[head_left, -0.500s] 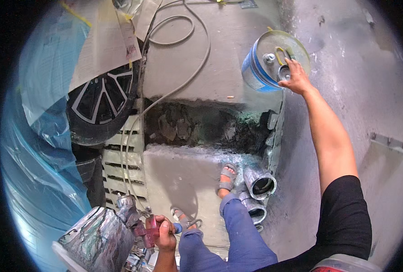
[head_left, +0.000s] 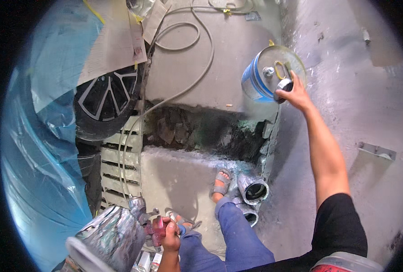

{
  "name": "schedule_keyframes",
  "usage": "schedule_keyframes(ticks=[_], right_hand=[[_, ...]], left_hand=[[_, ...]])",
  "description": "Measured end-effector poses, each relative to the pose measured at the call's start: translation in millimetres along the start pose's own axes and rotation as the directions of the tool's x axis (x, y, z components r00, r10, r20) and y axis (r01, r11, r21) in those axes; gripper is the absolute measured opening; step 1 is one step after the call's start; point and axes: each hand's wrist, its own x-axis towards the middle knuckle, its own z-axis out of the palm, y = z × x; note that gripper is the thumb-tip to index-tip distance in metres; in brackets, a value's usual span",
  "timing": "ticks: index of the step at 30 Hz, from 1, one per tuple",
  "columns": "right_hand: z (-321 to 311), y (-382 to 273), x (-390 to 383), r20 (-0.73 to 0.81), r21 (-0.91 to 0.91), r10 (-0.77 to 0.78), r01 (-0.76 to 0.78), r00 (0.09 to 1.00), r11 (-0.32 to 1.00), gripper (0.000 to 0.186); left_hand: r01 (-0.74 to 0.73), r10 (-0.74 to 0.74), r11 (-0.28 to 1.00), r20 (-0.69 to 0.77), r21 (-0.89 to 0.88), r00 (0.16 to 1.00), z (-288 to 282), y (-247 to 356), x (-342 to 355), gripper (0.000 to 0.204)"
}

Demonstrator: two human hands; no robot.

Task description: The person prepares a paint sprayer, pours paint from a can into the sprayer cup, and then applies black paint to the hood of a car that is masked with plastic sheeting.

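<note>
My left hand [head_left: 169, 238] holds a red spray gun [head_left: 158, 229] with a metal fitting and a large paint-crusted cup [head_left: 104, 240] at the lower left. A blue item is beside my fingers. My right arm reaches up to a blue metal drum [head_left: 251, 81] at the upper right. My right hand [head_left: 297, 94] grips a small round cap [head_left: 284, 84] at the near side of the drum's lid, thumb and fingers around it. A yellow loop handle [head_left: 279, 69] and a silver spout [head_left: 268, 71] are on the lid beside it.
A wheel [head_left: 106, 99] under blue plastic sheeting [head_left: 43, 158] and paper is at left. Grey hoses [head_left: 188, 85] cross the concrete floor beside a slatted grate [head_left: 117, 167]. A broken pit [head_left: 201, 127] lies ahead of my feet. Two paint-coated cans [head_left: 252, 187] lie by my right foot.
My right hand has closed further around the cap and shifted down in view with it. The drum appears lower in the picture, and the view has shifted slightly.
</note>
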Motion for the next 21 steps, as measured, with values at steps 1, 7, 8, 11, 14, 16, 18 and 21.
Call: schedule_keyframes(ticks=[1, 7, 8, 11, 14, 16, 18, 21], right_hand=[[1.7, 2.5, -14.4, -0.033, 0.171, 0.039, -0.033, 0.999, 0.985, 0.105], [-69.0, -157.0, -171.0, 0.169, 0.953, 0.198, -0.211, 0.966, 0.216, 0.104], [-80.8, -181.1, -196.9, 0.114, 0.984, 0.179, -0.136, 0.977, 0.115, 0.103], [-128.9, -249.6, -266.4, 0.116, 0.979, 0.114, -0.133, 0.987, 0.151, 0.109], [-170.7, -331.5, -330.8, 0.018, 0.997, 0.06, -0.022, 0.998, 0.068, 0.105], [-202.9, -369.0, -372.5, -0.097, 0.99, 0.014, 0.095, 0.995, 0.104, 0.104], [-231.4, -407.8, -415.6, -0.204, 0.961, -0.015, 0.203, 0.979, 0.189, 0.103], [-246.4, -454.7, -479.8, -0.383, 0.859, -0.145, 0.41, 0.912, 0.308, 0.105]], left_hand=[[0.012, -0.012, 1.0, 0.007, 0.014, 1.0, -1.1, 0.9, -3.7, 0.017], [0.119, -0.119, 0.993, 0.022, 0.005, 0.993, -37.9, 9.4, -44.8, 0.014], [0.161, -0.164, 0.98, 0.018, 0.118, 0.986, -50.7, 1.6, -53.2, 0.015], [-0.009, 0.005, 0.993, 0.035, 0.12, 0.999, -68.9, 1.3, -72.5, 0.014], [-0.388, 0.368, 0.834, 0.13, 0.391, 0.921, -98.6, 21.8, -89.2, 0.011], [-0.464, 0.446, 0.806, 0.14, 0.367, 0.884, -103.2, 20.4, -107.0, 0.008], [-0.432, 0.436, 0.867, 0.041, 0.247, 0.899, -99.6, 20.2, -118.8, 0.009], [-0.456, 0.44, 0.87, 0.121, 0.187, 0.89, -123.5, 62.7, -141.7, 0.018]])
